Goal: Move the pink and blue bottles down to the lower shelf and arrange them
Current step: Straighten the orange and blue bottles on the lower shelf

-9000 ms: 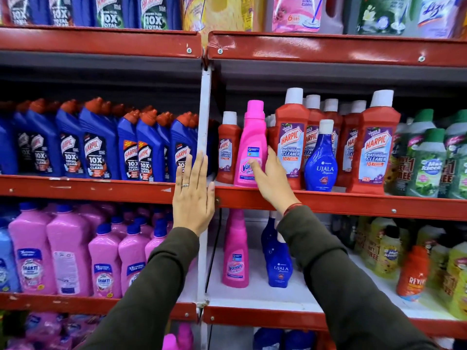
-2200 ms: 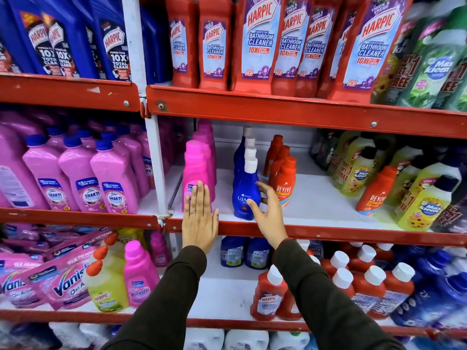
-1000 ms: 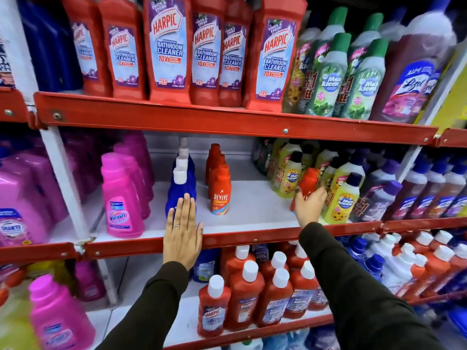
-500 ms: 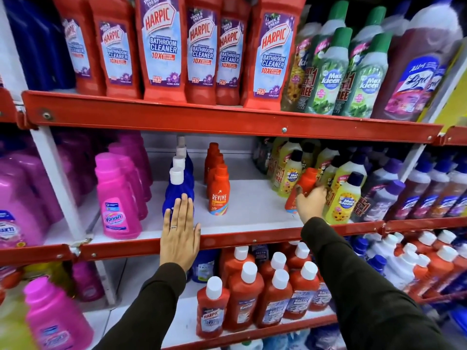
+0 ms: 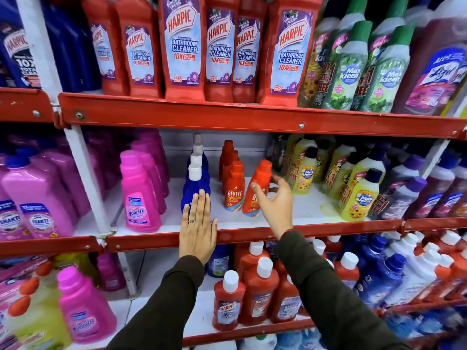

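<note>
A row of pink Vanish bottles point(image 5: 140, 195) and a row of blue bottles with white caps point(image 5: 195, 190) stand on the white middle shelf point(image 5: 310, 213). My left hand point(image 5: 198, 231) lies flat and open over the shelf's red rim, its fingertips against the front blue bottle's base. My right hand point(image 5: 275, 205) loosely holds a tilted orange Revive bottle point(image 5: 259, 178), thumb in front and fingers spread behind. That bottle's base rests just right of the upright Revive row point(image 5: 233, 190).
Red Harpic bottles point(image 5: 182, 46) fill the shelf above, behind its red rim point(image 5: 227, 117). Yellow Max Kleen bottles point(image 5: 361, 195) crowd the right of the middle shelf. Below stand red bottles with white caps point(image 5: 228, 304). A white upright point(image 5: 83, 173) divides the bays.
My right hand has carried the orange Revive bottle left from the yellow bottles to beside the Revive row. Its fingers have loosened. My left hand has stayed at the blue bottle.
</note>
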A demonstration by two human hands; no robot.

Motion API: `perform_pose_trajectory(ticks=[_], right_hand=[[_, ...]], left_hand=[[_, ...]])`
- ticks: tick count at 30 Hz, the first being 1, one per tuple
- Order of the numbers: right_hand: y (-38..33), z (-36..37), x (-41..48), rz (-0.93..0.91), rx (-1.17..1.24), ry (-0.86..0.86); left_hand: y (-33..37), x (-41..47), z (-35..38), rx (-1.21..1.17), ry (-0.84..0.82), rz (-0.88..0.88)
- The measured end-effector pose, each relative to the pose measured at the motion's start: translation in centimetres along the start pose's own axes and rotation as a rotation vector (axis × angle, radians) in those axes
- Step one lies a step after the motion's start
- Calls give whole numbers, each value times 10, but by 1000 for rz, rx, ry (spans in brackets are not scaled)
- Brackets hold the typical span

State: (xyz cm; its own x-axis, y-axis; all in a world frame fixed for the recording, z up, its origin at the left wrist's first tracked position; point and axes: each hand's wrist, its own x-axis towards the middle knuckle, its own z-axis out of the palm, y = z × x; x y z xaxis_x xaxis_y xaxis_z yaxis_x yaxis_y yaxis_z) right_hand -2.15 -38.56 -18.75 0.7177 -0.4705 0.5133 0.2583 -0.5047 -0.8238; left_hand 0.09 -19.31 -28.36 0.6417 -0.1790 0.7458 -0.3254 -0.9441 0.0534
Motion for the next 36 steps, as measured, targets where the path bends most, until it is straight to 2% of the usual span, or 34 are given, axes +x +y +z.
perform_pose_trajectory(ticks=[8,19,22,25,28,32,36], right_hand=[[8,30,-25,16,-42,-102],[12,37,-29,24,-56,-133],[11,34,-36,91,105,-176],[12,30,-44,289,337,-212],[12,26,-46,440,440,-294],[10,24,-44,450,509,-483],[13,29,-44,420,478,-527]], left_hand=[[-2,-2,2,4,-1,0],[4,-2,-7,-32,-58,-44],[13,-5,-12,-147,-69,-21],[30,-4,-15,-372,-111,8],[48,4,-20,-736,-166,-160],[71,27,-32,-1199,-427,-582],[75,41,-31,-1411,-555,-760]])
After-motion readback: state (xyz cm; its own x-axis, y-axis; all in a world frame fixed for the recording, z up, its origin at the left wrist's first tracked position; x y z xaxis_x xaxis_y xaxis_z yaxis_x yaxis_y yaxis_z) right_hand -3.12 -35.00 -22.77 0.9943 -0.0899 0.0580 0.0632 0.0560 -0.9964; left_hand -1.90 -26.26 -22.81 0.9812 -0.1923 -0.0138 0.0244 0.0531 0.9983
